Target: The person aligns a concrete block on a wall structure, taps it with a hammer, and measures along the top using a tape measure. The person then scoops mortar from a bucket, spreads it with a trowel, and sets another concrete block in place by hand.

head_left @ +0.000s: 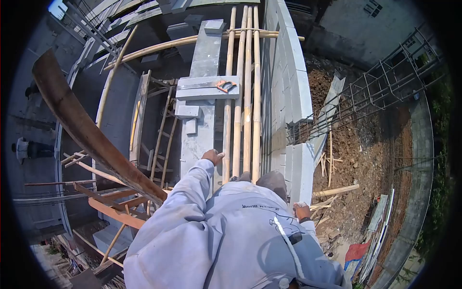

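My left hand (213, 156) is above the edge of a grey plank (198, 139), its fingers curled in with nothing visible in them. At my right side, my right hand (301, 211) is close to the end of the pale block wall (299, 168). Its fingers look curled, and what they hold, if anything, is hidden. Ahead on the plank lies a long pale block (202, 90) with a handsaw on it, its orange handle (226, 86) towards the right. Two smaller block pieces, one larger (187, 111) and one small (191, 126), lie just nearer to me.
Several bamboo poles (247, 115) run lengthwise beside the plank, over a crosswise pole (163, 46). A curved brown board (91, 125) rises at left. Steel rebar cages (385, 82) and soil (356, 159) lie below right. A person (32, 149) stands far below left.
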Demonstrator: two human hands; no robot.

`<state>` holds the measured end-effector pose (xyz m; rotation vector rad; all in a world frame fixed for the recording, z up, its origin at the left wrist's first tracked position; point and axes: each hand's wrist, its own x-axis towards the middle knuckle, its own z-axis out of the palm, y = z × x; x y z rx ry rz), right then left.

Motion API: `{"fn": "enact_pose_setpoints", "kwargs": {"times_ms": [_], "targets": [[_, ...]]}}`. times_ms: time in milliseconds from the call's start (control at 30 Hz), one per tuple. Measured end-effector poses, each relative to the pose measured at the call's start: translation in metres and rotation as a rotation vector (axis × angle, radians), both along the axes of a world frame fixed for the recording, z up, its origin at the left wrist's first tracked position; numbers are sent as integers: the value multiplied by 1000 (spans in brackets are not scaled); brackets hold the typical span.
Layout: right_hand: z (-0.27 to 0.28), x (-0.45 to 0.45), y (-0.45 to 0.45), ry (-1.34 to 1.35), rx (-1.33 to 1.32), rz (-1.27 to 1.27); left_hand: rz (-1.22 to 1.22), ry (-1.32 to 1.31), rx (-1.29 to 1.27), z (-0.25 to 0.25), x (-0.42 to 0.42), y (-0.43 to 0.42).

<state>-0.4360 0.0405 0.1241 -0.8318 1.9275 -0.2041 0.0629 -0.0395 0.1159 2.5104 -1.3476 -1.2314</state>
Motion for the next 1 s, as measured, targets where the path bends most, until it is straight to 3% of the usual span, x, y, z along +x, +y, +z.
{"fn": "enact_pose_setpoints", "kwargs": {"times_ms": [100, 167, 300, 500, 633, 700, 767, 800, 833, 867, 933, 967, 1000], "targets": [[-14, -14, -35, 67, 3, 64, 37, 17, 48, -8, 7, 7], [-71, -51, -48, 140, -35, 173, 73, 23, 69, 0, 5, 13], [-21, -14, -106, 95, 93, 155, 101, 29, 101, -6, 17, 13], [-46, 30, -195, 134, 124, 312, 199, 47, 168, -18, 51, -8], [-40, 81, -259, 123, 41, 411, 220, -45, 66, -15, 69, -43], [20, 123, -291, 135, -47, 512, 236, 60, 10, -35, 83, -63], [47, 147, -312, 178, -94, 500, 437, 244, -154, -131, 107, -59], [61, 157, -318, 154, -97, 457, 418, 314, -145, -128, 103, -73], [69, 166, -325, 128, -106, 406, 300, 387, 14, -114, 102, -93], [68, 168, -330, 100, -116, 349, 173, 282, 124, -155, 113, -99], [62, 174, -312, 101, -134, 179, -202, 240, 266, -117, 109, -152], [61, 173, -302, 150, -154, 75, -482, 121, 214, -50, 87, -194], [65, 171, -289, 158, -116, -54, -736, 114, 202, -66, 99, -228]]}}
